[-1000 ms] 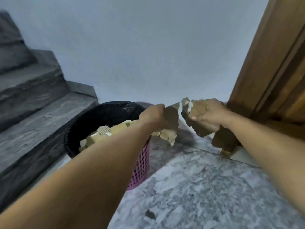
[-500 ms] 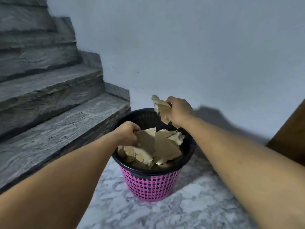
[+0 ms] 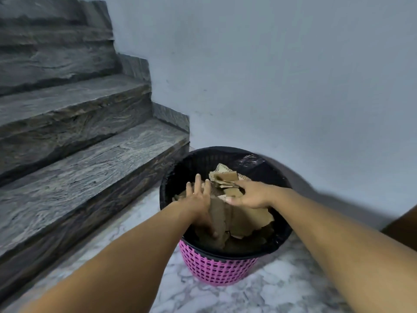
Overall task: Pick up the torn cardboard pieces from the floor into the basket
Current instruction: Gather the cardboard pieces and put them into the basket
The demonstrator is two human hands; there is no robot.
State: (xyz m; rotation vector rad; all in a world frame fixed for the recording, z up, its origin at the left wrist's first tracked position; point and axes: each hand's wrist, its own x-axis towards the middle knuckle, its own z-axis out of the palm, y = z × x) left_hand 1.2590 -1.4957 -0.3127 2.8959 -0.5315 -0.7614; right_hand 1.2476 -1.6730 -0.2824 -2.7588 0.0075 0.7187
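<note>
The cardboard pieces (image 3: 239,213) lie piled inside the basket (image 3: 216,265), both hands flat on them with fingers straight, left hand (image 3: 199,195) and right hand (image 3: 250,194), stairs (image 3: 79,136) just left of the basket.

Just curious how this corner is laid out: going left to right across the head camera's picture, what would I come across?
Stone stairs → left hand → torn cardboard pieces in the pink basket → right hand → brown wooden edge at far right.
</note>
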